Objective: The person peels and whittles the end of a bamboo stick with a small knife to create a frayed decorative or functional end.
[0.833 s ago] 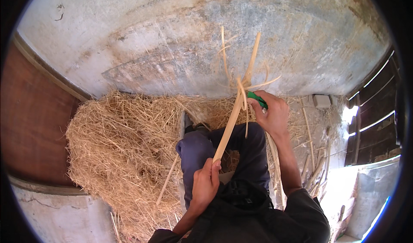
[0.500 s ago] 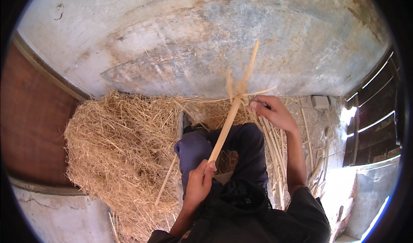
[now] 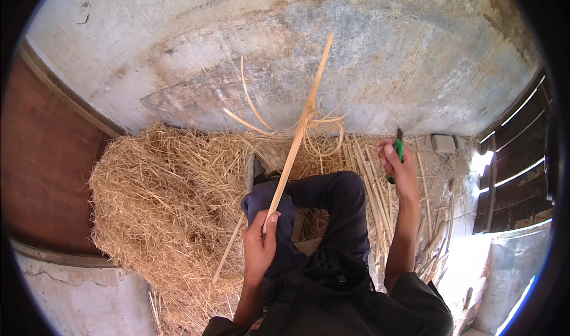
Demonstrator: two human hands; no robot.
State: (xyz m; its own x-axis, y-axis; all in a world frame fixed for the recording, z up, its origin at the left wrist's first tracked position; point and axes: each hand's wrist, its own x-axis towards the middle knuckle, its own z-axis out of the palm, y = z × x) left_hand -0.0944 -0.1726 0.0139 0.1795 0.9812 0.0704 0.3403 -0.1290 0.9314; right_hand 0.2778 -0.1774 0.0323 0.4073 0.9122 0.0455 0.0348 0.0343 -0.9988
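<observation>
My left hand (image 3: 259,245), above my left thigh, is closed round the lower end of a long pale strip of wood or bamboo (image 3: 289,161). The strip slants up and away toward the wall, and thin curled shavings (image 3: 325,125) hang from its middle. Off to the right, apart from the strip, my right hand (image 3: 399,166) grips a green-handled knife (image 3: 398,152) with its dark blade pointing up. Two thin curved slivers (image 3: 252,101) show to the left of the strip, against the wall; whether they are attached to it I cannot tell.
A big heap of straw-like shavings (image 3: 160,211) lies on my left. Several long pale strips (image 3: 377,199) lie on the floor to my right. Ahead stands a stained wall (image 3: 237,45), with a grey block (image 3: 443,143) near its foot. Brown boarding (image 3: 50,163) borders the left side.
My right hand has moved right, away from the strip, and the knife now shows plainly. The strip has shifted left and down with my left hand. Two slivers now appear left of it.
</observation>
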